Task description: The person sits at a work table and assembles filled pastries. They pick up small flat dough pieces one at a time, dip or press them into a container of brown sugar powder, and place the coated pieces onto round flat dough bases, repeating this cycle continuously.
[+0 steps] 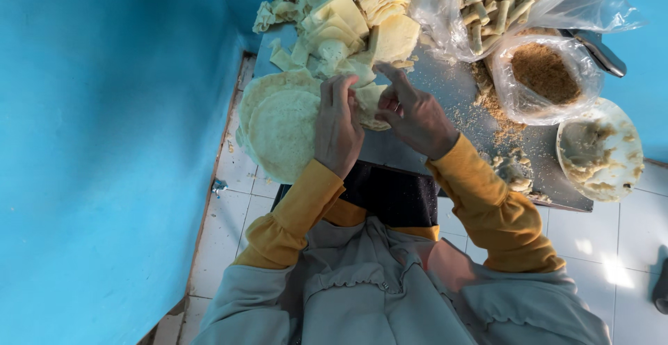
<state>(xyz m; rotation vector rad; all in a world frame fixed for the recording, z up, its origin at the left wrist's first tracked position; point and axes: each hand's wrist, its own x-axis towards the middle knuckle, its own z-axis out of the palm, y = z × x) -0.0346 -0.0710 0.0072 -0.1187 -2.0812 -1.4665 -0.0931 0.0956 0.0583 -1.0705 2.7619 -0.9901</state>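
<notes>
- Left hand [339, 126] and right hand [410, 112], centre frame, both pinch a small pale folded dough wrapper [369, 105]
- Round floury flat wrappers [278, 133] stacked left of them

Left hand [338, 131] hemmed: round wrapper stack [278, 133] touching its left, folded wrapper heap [341, 21] just ahead. Right hand [412, 114]: bare table [452, 91] strip ahead and to its right, passable, crumb-strewn. Farther right, crumb bag [543, 77] and smeared white plate [600, 150] block. Clear bag of rolls [497, 1] closes far side.
</notes>
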